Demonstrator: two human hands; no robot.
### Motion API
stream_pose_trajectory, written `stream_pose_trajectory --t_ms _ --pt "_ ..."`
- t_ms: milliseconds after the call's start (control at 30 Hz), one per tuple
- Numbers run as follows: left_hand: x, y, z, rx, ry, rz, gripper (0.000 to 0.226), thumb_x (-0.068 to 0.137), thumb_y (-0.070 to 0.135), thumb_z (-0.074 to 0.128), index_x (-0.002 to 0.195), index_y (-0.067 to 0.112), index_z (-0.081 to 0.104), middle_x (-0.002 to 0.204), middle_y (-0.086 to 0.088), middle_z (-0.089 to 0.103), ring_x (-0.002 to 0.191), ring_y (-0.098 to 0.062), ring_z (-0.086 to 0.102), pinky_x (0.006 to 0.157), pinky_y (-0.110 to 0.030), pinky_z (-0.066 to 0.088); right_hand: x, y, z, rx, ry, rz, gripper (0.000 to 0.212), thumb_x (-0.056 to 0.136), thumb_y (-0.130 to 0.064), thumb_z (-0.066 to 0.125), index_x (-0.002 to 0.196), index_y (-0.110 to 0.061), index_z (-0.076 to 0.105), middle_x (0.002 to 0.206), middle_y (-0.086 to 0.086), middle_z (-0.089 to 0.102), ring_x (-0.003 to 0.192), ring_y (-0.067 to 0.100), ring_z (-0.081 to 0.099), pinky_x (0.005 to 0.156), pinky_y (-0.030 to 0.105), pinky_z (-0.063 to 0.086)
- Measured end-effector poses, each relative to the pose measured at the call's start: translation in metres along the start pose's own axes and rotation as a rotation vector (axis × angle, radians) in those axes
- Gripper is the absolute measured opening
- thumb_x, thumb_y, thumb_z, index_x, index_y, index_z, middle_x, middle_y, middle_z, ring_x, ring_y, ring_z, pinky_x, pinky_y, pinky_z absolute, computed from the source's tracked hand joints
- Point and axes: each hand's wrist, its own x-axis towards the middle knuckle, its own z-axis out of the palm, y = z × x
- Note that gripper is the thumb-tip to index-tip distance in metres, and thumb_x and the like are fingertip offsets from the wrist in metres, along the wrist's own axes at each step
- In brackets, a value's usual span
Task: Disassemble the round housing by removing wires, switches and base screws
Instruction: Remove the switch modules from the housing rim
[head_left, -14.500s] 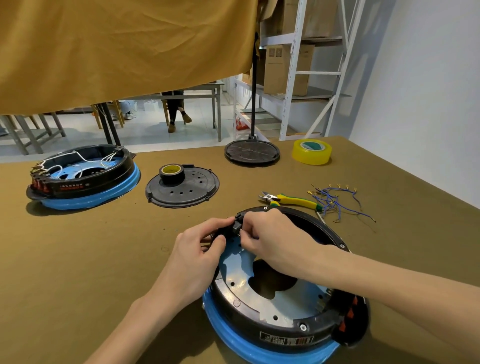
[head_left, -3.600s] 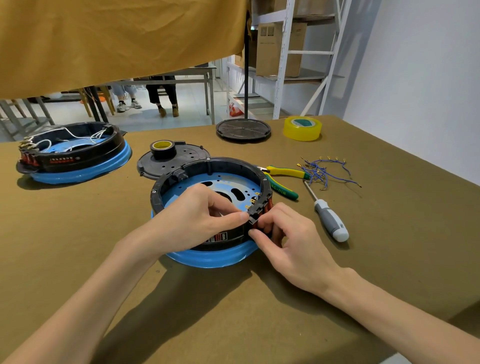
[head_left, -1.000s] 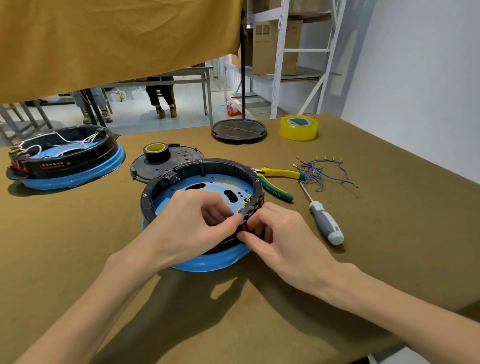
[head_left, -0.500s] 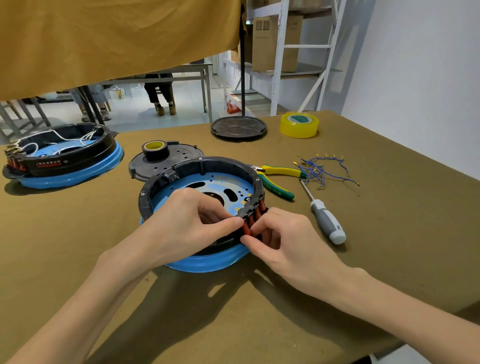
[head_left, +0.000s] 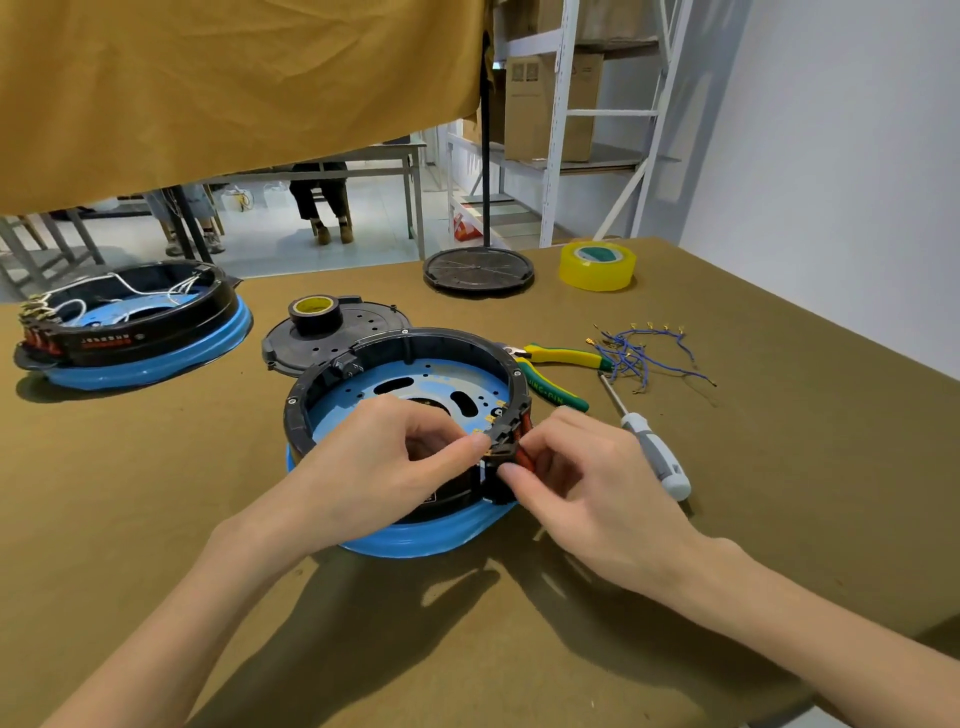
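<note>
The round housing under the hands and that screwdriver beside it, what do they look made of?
Round housing: black wall looks like matte moulded plastic; blue base ring glossy, probably plastic, perhaps coated. Screwdriver: thin shiny shaft, likely steel; grey-and-white handle looks plastic.

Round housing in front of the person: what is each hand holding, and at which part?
Both hands work at the switch block on the round housing rim. The left hand pinches it from inside, the right hand pinches its outer face with the red switches.

Two round housings (head_left: 410, 364) (head_left: 130, 317), two tape rolls (head_left: 597, 266) (head_left: 314, 312), one screwdriver (head_left: 657, 454), seemingly one pliers (head_left: 558, 358).
</note>
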Motion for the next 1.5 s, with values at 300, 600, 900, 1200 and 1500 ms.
stream_pose_trajectory --t_ms 300,600,900,1200,1500 --pt "-0.002 0.003 0.014 0.45 0.147 0.12 0.053 0.099 0.07 0.03 0.143 0.047 0.047 0.137 0.032 0.051 0.126 0.008 0.045 0.094 -0.017 0.043 0.043 0.06 -0.032 -0.018 0.347 0.216 0.018 0.091 -0.022 0.074 0.108 -0.025 0.069 0.081 -0.012 0.069 0.072 0.008 0.064 0.063 0.016 0.051" --pt "-0.003 0.004 0.013 0.552 0.119 0.121 0.063 0.091 0.077 0.023 0.146 0.053 0.045 0.125 0.028 0.065 0.119 0.007 0.05 0.081 -0.014 0.04 0.04 0.134 -0.063 -0.461 0.079 0.403 0.021 0.089 -0.009 0.067 0.105 -0.021 0.074 0.097 -0.001 0.057 0.093 0.024 0.062 0.084 0.038 0.052" --pt "-0.006 0.013 0.014 0.541 0.131 0.081 0.062 0.091 0.075 0.026 0.143 0.051 0.051 0.111 0.024 0.07 0.096 0.006 0.059 0.062 -0.005 0.031 0.038 0.138 -0.076 -0.408 -0.091 0.394 0.025 0.09 -0.01 0.07 0.113 -0.015 0.077 0.097 -0.001 0.057 0.078 0.013 0.057 0.078 0.027 0.046" --pt "-0.005 0.011 0.015 0.551 0.128 0.061 0.06 0.092 0.073 0.027 0.143 0.05 0.052 0.101 0.024 0.071 0.084 0.004 0.06 0.059 -0.011 0.043 0.033 0.102 -0.064 -0.467 0.046 0.47 0.017 0.098 -0.038 0.058 0.105 -0.026 0.067 0.095 -0.002 0.059 0.092 0.024 0.062 0.074 0.038 0.05" --pt "-0.005 0.013 0.016 0.561 0.137 0.054 0.059 0.093 0.072 0.029 0.141 0.049 0.054 0.099 0.024 0.072 0.078 0.004 0.063 0.055 -0.01 0.046 0.021 0.07 -0.063 -0.645 -0.354 0.539 0.023 0.09 -0.042 0.056 0.101 -0.022 0.058 0.09 -0.001 0.059 0.078 0.019 0.059 0.057 0.032 0.045"
